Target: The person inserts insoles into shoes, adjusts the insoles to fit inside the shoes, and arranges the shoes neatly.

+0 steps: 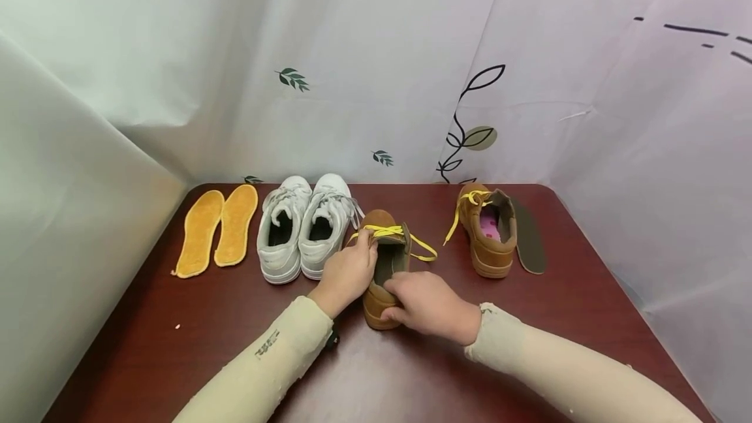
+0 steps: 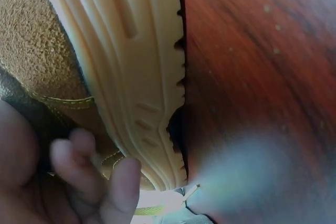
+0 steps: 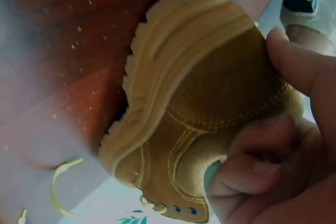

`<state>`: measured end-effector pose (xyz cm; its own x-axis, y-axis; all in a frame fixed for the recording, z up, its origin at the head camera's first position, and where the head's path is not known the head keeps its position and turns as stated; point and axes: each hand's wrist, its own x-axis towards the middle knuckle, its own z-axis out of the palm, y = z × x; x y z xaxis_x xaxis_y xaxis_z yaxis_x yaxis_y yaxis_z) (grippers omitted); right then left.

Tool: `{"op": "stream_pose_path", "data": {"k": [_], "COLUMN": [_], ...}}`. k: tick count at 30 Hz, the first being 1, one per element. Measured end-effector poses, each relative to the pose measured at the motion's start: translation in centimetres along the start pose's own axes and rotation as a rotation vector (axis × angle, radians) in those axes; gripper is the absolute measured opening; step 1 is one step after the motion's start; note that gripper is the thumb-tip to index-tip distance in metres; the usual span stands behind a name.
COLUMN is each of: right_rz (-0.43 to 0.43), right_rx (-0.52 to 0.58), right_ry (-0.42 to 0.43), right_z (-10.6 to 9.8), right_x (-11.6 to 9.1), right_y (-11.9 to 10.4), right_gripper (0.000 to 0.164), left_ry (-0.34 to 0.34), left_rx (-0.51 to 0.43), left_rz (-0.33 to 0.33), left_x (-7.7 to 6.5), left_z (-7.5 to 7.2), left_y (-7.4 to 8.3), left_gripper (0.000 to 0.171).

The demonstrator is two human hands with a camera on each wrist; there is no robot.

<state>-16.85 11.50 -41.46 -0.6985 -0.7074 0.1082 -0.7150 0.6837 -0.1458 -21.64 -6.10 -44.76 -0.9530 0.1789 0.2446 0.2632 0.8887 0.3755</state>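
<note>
A brown suede shoe (image 1: 376, 312) with yellow laces (image 1: 384, 231) stands mid-table, toe pointing away from me. Its opening faces up, showing a dark inside. My left hand (image 1: 348, 273) holds its left side near the laces; in the left wrist view those fingers (image 2: 123, 187) curl beside the upper, and what they pinch is partly hidden. At the heel my right hand (image 1: 431, 304) grips the collar, thumb outside and fingers reaching over the edge. The right wrist view shows the shoe's side (image 3: 210, 87) and ribbed sole, with the right thumb (image 3: 296, 59) against the heel.
Left of the shoe stand two white sneakers (image 1: 282, 253), and beyond them lie two orange-yellow insoles (image 1: 200, 234). To the right is the other brown shoe (image 1: 493, 250), pink showing inside, with a dark olive insole (image 1: 530, 240) beside it. Pale curtains (image 1: 364, 83) enclose the table (image 1: 235, 358).
</note>
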Motion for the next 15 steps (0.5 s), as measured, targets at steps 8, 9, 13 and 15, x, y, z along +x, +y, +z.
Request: {"op": "stream_pose_path", "data": {"k": [8, 9, 13, 15], "right_rz": [-0.017, -0.015, -0.023, -0.022], "right_rx": [-0.019, -0.02, -0.022, -0.022], "right_ry": [0.028, 0.035, 0.089, 0.114], "right_z": [0.8, 0.9, 1.4, 1.6], "right_x": [-0.4, -0.5, -0.8, -1.0], "right_y": [-0.4, -0.5, -0.6, -0.6], "right_gripper": [0.03, 0.029, 0.029, 0.029], "left_ry": [-0.042, -0.049, -0.073, -0.092], "left_rx": [0.002, 0.001, -0.057, -0.11], "left_rz": [-0.06, -0.065, -0.082, -0.092], "left_x": [-0.2, -0.2, -0.5, -0.8], "left_z": [-0.2, -0.3, -0.4, -0.4], "left_y": [0.1, 0.1, 0.0, -0.1], "left_gripper": [0.04, 0.043, 0.054, 0.06]}}
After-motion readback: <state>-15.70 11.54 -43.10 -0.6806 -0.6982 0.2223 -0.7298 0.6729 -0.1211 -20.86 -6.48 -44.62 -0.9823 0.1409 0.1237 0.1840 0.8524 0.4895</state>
